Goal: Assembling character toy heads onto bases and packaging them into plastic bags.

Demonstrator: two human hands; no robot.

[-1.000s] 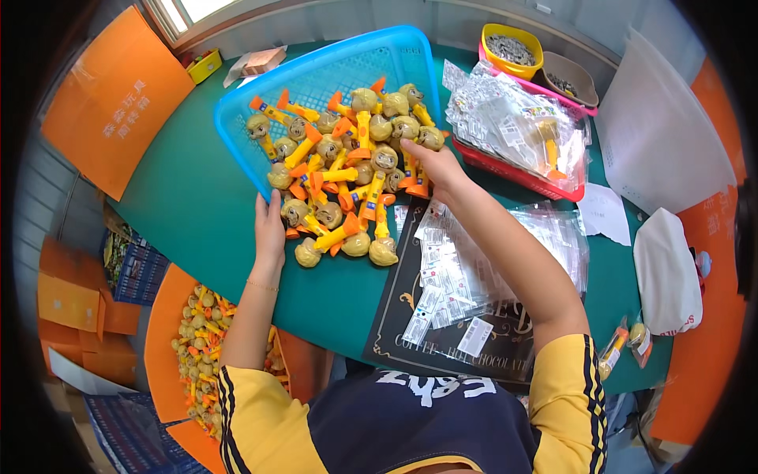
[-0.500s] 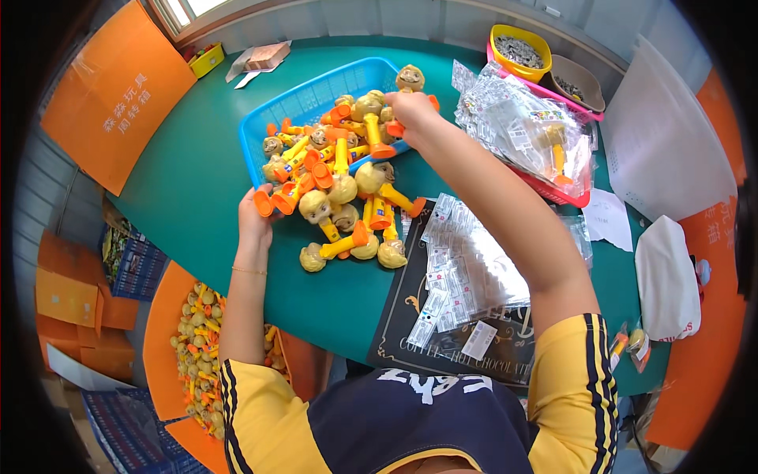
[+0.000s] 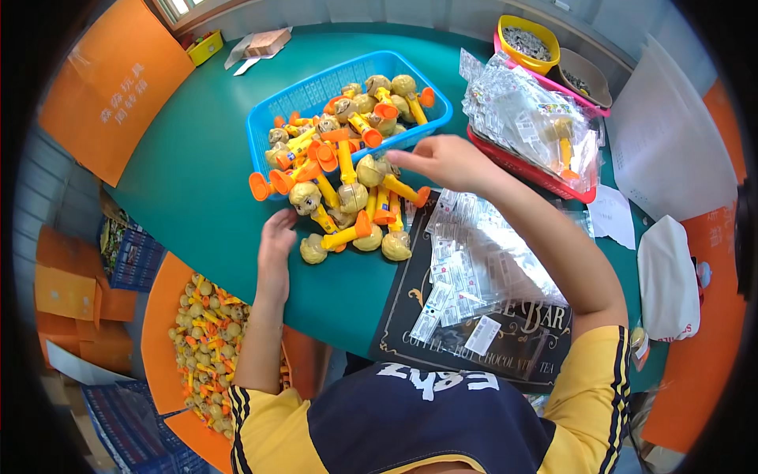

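Two separate hands are flanking yellow-and-orange toys (image 3: 345, 162) by a blue basket (image 3: 430, 129).
The toys are lying inside and in front of the basket. The left hand (image 3: 275, 249) is loosely opening at its front left; the right hand (image 3: 448, 163) is hanging at its front right, its grip impossible to tell. Plastic bags (image 3: 517, 272) are lying to its front right.

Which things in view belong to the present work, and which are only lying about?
Apparently in use:
toy figurines, nearest the left hand and right hand;
blue plastic basket, holding some figurines;
clear plastic bags, probably: one in the red basket contains a figurine.

Apparently just lying about:
white cloth bag;
torn white paper;
small yellow-green bin.
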